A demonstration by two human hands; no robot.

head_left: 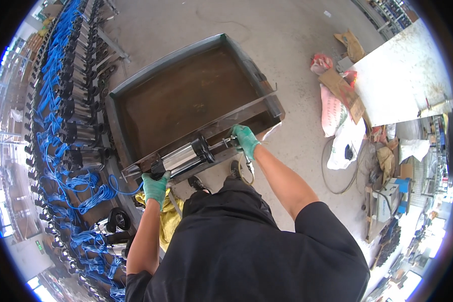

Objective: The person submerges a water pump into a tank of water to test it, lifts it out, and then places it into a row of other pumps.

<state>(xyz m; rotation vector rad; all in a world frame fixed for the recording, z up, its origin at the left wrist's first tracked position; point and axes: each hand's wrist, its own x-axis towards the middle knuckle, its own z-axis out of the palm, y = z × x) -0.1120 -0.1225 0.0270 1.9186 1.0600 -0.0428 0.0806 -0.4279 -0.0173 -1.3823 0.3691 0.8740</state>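
Note:
A steel-bodied cylindrical pump (181, 157) with black ends lies slanted along the near edge of a rectangular metal tank (163, 59). Gripping the pump's left black end is my left hand (155, 188), in a green glove; a blue cable runs off beside it. My right hand (245, 140), gloved the same, closes round a metal fitting (230, 142) at the end of the short pipe from the pump's right side. A thin hose (244, 177) hangs below that fitting. The gloves hide part of both grips.
Brown water or a brown bottom shows inside the tank. Rows of similar pumps (85, 113) with bundled blue cables (55, 75) line the left. Yellow sheeting (171, 221) is beside my left forearm. Sacks (332, 108), cardboard and a white board (400, 75) are to the right.

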